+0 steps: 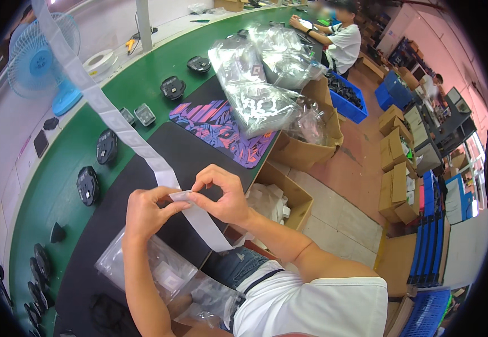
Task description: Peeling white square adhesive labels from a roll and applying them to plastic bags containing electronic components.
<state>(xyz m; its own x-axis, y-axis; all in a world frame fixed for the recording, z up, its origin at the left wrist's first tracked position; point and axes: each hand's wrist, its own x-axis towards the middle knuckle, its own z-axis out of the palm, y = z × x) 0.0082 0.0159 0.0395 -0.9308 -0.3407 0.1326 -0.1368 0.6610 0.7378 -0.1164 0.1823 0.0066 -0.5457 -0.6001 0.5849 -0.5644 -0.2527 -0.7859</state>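
A long white strip of labels [106, 109] comes down from the upper left, passes between my hands and ends near my lap. My left hand [147, 212] is closed, thumb and fingertips pinching a small white label [181, 196] by its left end. On the other end of that label, my right hand [225, 196] pinches with thumb and index finger. Below my hands, clear plastic bags [168, 275] lie at the table edge and over my lap; one carries a square label. Beneath the strip is a black mat [143, 185].
A heap of clear bagged items [260, 84] lies on a patterned mat [227, 132]. Black devices [88, 185] line the green table [53, 205]. A blue fan [41, 59] stands at left. Cardboard boxes [289, 196] and a blue crate [356, 112] sit right; a co-worker [342, 39] sits beyond.
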